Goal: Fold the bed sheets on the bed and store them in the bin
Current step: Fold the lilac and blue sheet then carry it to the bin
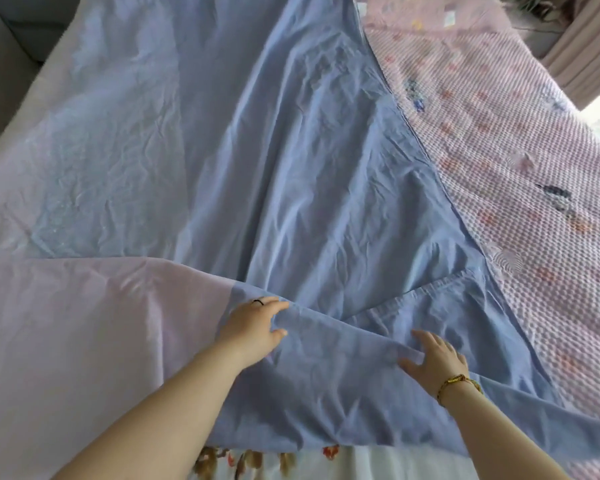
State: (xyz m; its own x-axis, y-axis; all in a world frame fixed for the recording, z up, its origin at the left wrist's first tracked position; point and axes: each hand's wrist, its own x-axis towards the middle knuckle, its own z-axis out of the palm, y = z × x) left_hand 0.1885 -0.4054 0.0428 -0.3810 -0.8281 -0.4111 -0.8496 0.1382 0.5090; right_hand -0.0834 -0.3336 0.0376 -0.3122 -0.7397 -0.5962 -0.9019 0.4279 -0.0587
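Blue sheet (291, 174), fold between left hand (253, 329) and right hand (434, 362)

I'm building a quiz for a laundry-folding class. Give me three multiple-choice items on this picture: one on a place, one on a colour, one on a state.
1. Where is the pink textured cover relative to the blue sheet? A) right of it B) left of it C) folded on it
2. What colour is the bracelet by the right hand? A) silver B) gold C) green
3. What is the left hand doing? A) hanging idle B) holding a bin C) pinching the sheet's fold
1 A: it shows beyond the sheet's right edge. 2 B: it shines gold. 3 C: thumb and fingers close on the fold.
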